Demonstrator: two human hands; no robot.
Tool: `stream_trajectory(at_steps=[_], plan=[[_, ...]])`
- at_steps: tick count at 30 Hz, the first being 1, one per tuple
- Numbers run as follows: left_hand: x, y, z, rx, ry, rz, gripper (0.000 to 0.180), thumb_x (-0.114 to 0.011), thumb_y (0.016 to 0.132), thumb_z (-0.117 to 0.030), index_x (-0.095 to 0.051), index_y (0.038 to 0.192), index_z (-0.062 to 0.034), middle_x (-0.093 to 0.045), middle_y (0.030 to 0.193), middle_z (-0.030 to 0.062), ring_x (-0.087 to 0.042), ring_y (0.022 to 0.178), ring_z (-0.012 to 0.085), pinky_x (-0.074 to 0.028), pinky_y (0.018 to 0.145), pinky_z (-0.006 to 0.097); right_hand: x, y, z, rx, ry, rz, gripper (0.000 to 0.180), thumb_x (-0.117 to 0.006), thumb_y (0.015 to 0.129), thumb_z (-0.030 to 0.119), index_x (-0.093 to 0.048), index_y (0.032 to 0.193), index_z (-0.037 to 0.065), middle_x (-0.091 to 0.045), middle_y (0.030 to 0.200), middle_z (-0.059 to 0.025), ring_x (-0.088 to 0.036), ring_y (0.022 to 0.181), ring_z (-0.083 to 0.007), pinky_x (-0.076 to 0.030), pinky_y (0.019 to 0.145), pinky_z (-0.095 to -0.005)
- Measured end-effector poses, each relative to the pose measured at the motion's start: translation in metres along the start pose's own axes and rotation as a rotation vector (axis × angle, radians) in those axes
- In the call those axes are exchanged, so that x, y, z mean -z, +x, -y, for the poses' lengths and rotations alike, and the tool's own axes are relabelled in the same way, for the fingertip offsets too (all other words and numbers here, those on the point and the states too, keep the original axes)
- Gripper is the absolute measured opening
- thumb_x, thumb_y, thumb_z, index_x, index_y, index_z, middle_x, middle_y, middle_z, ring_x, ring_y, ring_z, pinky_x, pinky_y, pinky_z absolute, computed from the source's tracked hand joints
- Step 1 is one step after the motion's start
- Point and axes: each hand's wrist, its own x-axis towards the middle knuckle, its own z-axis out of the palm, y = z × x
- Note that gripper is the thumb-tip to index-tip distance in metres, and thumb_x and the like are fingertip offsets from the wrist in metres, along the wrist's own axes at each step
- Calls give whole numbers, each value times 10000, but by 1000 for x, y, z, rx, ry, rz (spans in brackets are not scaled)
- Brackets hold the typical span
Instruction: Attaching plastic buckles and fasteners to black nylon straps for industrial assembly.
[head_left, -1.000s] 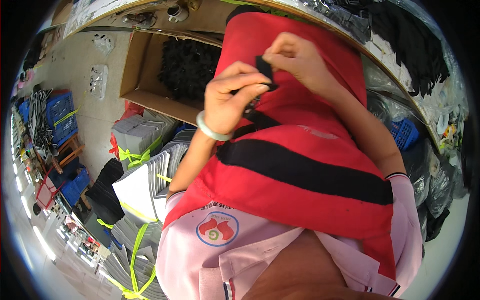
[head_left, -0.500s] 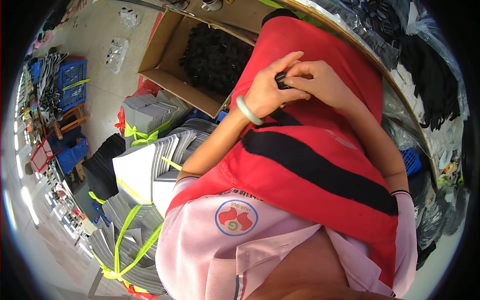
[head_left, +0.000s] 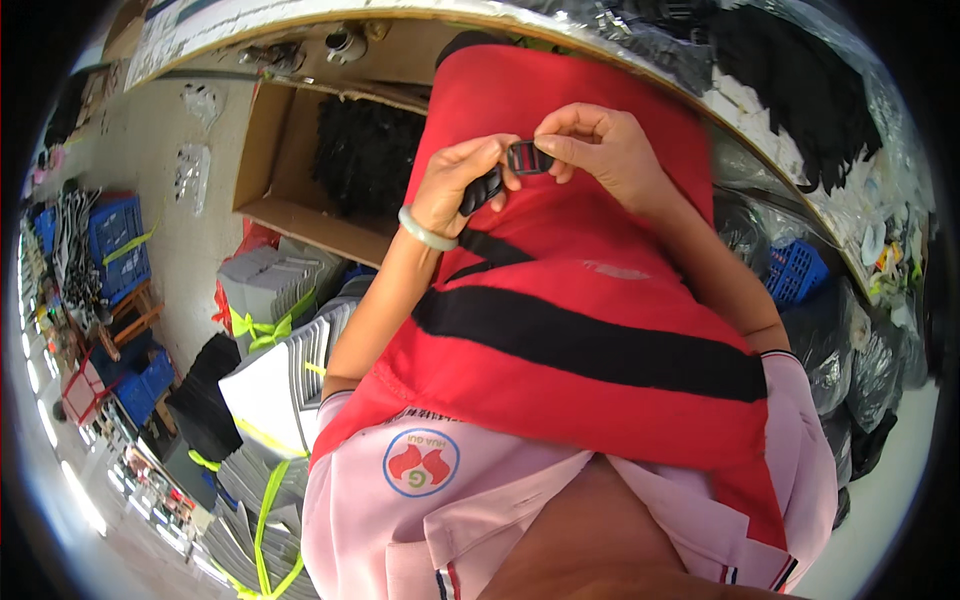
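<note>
Over the red apron [head_left: 560,230] on my lap, my two hands meet around small black plastic parts. My right hand [head_left: 605,145] pinches the upper edge of a black frame-shaped buckle [head_left: 540,158]; the red cloth shows through its slots. Close beside it, my left hand [head_left: 448,185], with a pale bangle on the wrist, has its fingers closed around another black piece [head_left: 482,190]. That piece looks like a buckle part, but fingers cover some of it. The left fingertips touch or nearly touch the frame's edge; I cannot tell which.
An open cardboard box [head_left: 310,228] of black pieces stands left of my lap. Bundles of grey sheets [head_left: 285,280] tied with yellow-green strips lie below it. A worktable edge [head_left: 400,14] curves along the far side, bearing black straps [head_left: 790,90]. A blue basket [head_left: 795,272] sits at right.
My hands have drawn slightly apart, and the frame-shaped buckle now shows between them. Before, they were cupped together over a black part. The view has shifted, so the box sits further left.
</note>
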Motion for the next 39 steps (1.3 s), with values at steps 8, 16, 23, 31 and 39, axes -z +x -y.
stream_trajectory(at_steps=[8,16,23,31,39], plan=[[-38,28,9,-49,-56,-26,274,-591,935,-142,-619,1111,65,-641,879,89,-586,701,106,-487,512,196,5,-7,-24,210,110,-250,86,-599,909,29,-584,991,7,-639,854,-36,-610,725,-77,-508,664,-215],[-41,42,7,73,-150,-77,113,-595,930,-113,-622,971,-11,-669,972,126,-595,644,155,-459,457,232,55,-21,15,496,-664,-434,85,-641,877,96,-652,917,21,-650,867,-61,-626,810,-124,-486,714,-258],[-44,47,12,0,115,-68,168,-567,948,-113,-614,1057,6,-630,868,68,-569,594,119,-432,420,220,178,16,52,832,-1507,-906,186,-647,801,74,-691,979,104,-645,963,-66,-583,935,-280,-452,835,-371],[-49,41,4,-151,511,-242,165,-565,952,-139,-671,931,-15,-594,689,-2,-503,497,49,-362,417,200,52,-14,78,817,-862,-417,188,-629,861,81,-688,1040,91,-681,919,-84,-642,815,-233,-493,756,-280],[-57,33,-7,-295,627,-227,92,-680,845,-17,-700,915,39,-614,751,38,-521,539,60,-399,479,202,17,-12,22,-120,-126,-138,190,-611,918,194,-607,917,4,-624,696,-10,-573,584,-64,-435,506,-223]])
